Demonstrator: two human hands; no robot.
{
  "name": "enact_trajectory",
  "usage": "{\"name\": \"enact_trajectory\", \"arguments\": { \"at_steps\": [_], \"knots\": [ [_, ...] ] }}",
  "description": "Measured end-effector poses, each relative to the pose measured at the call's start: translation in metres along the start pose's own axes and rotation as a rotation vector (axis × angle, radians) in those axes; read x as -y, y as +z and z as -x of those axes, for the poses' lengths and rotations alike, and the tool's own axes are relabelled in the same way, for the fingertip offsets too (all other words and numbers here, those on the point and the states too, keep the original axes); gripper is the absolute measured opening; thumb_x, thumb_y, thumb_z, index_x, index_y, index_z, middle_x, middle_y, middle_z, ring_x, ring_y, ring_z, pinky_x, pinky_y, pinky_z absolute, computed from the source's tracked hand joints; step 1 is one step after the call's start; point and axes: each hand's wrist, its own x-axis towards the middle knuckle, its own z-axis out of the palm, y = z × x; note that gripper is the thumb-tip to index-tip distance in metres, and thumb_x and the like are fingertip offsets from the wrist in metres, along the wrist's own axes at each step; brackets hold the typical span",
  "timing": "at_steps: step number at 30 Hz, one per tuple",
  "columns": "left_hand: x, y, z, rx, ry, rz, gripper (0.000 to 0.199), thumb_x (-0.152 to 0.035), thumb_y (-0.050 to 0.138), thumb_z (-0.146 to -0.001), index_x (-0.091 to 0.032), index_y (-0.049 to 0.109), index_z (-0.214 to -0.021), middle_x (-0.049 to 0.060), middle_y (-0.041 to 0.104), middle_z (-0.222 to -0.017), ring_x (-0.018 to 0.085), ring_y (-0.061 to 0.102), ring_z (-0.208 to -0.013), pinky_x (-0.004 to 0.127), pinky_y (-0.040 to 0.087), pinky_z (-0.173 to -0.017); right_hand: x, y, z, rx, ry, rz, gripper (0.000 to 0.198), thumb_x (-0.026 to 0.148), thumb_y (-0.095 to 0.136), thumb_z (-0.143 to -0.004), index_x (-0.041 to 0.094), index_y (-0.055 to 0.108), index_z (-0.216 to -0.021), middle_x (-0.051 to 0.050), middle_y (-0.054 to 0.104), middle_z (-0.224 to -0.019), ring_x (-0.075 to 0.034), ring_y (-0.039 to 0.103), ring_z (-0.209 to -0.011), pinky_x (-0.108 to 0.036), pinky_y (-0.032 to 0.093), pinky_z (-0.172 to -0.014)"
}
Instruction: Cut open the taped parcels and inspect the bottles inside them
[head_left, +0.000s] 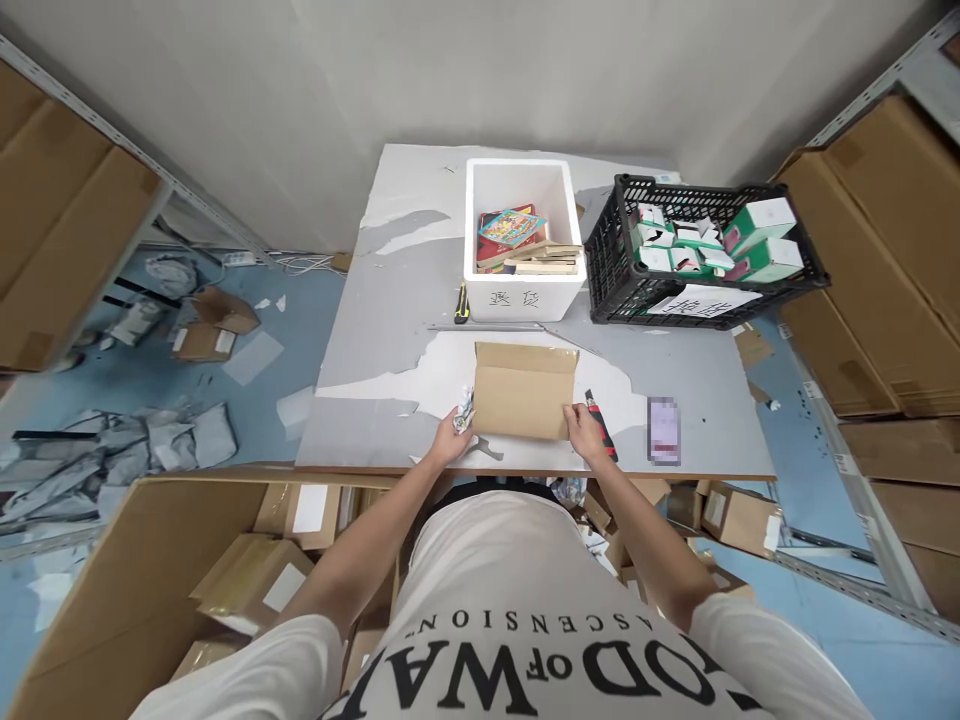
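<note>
A brown cardboard box point(523, 400) with a raised flap along its far side lies on the table in front of me. At its near right corner, my right hand point(584, 432) pinches the edge. My left hand point(451, 436) is beside the left edge, closed on a crumpled white wrapper point(464, 408); whether it also grips the box I cannot make out. Just right of my right hand lies a red and black utility knife point(602, 428). Behind the box, a yellow and black utility knife point(462, 303) rests against a white foam box.
The white foam box point(480, 295) holds books point(512, 228). Beside it stands a black plastic crate point(611, 275) of green and white cartons point(761, 240). A phone point(664, 431) lies at the table's right. Below the near edge, a large carton point(112, 580) contains smaller boxes.
</note>
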Motion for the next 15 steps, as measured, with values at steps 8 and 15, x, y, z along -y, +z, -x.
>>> {"name": "enact_trajectory", "arguments": {
  "at_steps": [8, 15],
  "knots": [
    [0.025, 0.02, 0.012, 0.012, -0.08, 0.029, 0.048, -0.014, 0.067, -0.059, -0.018, 0.059, -0.106, 0.003, 0.07, -0.098, 0.018, 0.065, -0.093, 0.038, 0.048, -0.095, -0.018, 0.008, -0.005, 0.045, 0.088, -0.045, 0.047, 0.057, 0.033, -0.091, 0.021, 0.063, -0.09, -0.014, 0.07, -0.093, -0.029, 0.064, -0.097, -0.041, 0.046, -0.089],
    [0.035, 0.021, 0.007, -0.028, -0.064, 0.005, 0.047, -0.02, 0.072, -0.059, -0.018, 0.06, -0.104, 0.006, 0.07, -0.099, 0.021, 0.064, -0.099, 0.041, 0.048, -0.096, -0.052, 0.006, 0.016, 0.134, -0.024, -0.244, 0.051, 0.036, 0.047, -0.083, 0.024, 0.053, -0.132, -0.01, 0.057, -0.133, -0.022, 0.054, -0.124, -0.041, 0.047, -0.098]
  ]
}}
